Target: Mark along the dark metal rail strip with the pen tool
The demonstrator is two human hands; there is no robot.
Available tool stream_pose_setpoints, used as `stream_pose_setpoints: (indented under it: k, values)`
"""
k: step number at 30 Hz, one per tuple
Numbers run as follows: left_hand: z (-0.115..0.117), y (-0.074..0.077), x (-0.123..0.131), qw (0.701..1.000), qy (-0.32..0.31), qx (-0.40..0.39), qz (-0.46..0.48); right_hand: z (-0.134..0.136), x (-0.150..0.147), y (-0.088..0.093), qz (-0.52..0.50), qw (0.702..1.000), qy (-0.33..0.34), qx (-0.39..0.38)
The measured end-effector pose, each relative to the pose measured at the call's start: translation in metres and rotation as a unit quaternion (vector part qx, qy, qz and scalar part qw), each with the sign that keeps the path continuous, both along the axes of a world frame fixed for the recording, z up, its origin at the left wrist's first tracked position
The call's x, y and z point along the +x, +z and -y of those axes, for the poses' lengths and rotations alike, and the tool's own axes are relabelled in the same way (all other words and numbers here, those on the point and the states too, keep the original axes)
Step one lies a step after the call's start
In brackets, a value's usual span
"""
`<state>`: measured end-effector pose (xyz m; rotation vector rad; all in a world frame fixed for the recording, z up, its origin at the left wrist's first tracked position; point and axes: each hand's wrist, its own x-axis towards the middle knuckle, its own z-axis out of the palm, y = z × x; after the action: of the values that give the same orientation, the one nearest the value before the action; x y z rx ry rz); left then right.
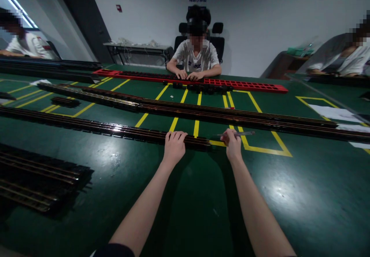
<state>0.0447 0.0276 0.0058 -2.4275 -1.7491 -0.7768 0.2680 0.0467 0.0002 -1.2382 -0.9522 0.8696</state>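
A long, dark segmented strip with thin copper-coloured lines [138, 132] runs from the left edge of the head view to the middle of the table. My left hand [175, 145] grips it from above a little short of its right end, fingers curled over its far side. Just past that end, my right hand [232, 143] is closed round a slim pen-like tool [245, 133]. Its thin tip points left, above the strip's end, and its pale handle sticks out to the right. Whether the tip touches the strip I cannot tell.
Longer dark strips [254, 121] lie across the green table [318, 195] beyond my hands. More are stacked [43, 178] at the near left. A co-worker [196, 58] sits opposite, hands on a red frame [245, 85]. Papers [332, 112] lie at the right.
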Motion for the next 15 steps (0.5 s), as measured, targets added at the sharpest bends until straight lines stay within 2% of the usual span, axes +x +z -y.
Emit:
stream_pose_setpoints:
  k: [4, 7, 10, 15]
  values:
    - [0.0, 0.0, -0.003, 1.0, -0.008, -0.003, 0.016, 0.018, -0.017, 0.005, 0.094, 0.993, -0.063, 0.029]
    - [0.001, 0.001, -0.004, 1.0, -0.017, -0.007, 0.022, 0.031, -0.03, 0.007, 0.226, 0.968, -0.08, 0.074]
    - [0.0, 0.001, -0.006, 1.0, -0.023, -0.004, 0.02, 0.04, -0.042, 0.004, 0.389, 0.913, -0.066, 0.102]
    - [-0.001, -0.001, -0.006, 0.999, -0.038, 0.019, 0.011, 0.041, -0.06, -0.005, 0.587, 0.792, 0.028, 0.166]
